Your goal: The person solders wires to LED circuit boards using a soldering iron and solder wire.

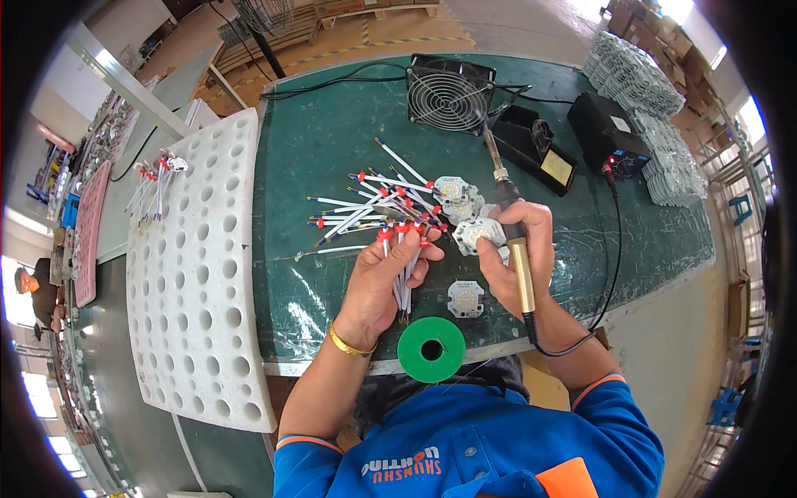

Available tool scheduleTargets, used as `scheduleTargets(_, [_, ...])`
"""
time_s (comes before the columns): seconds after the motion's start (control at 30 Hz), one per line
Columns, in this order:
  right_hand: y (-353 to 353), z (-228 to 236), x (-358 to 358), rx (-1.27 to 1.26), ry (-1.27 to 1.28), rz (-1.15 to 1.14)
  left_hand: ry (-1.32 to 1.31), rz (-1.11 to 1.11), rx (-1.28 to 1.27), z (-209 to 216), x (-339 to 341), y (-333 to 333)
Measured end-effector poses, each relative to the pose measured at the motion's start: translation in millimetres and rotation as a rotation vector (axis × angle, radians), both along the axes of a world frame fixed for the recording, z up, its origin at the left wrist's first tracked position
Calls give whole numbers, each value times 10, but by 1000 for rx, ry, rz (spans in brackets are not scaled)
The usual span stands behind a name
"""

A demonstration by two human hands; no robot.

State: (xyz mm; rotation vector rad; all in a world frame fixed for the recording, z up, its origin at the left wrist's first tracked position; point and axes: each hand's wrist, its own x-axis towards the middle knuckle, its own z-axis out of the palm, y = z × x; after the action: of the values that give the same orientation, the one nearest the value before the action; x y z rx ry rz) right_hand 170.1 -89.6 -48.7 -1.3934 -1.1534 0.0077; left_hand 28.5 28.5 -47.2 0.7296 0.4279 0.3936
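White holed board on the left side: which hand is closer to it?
Left. The left hand, gripping wires, is to the right of the board; the right hand, holding the soldering iron, is farther right.

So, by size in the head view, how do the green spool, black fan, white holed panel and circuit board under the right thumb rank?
1. White holed panel
2. Black fan
3. Green spool
4. Circuit board, though partly hidden
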Motion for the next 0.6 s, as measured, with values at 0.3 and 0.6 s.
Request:
scheduleTargets(0.3, [26, 35, 16, 40, -25, -8, 46, -24, 132, -4, 31, -15])
scheduleTargets(0.6, [12, 26, 30, 76, -133, -19, 52, -3, 188, -6, 10, -32])
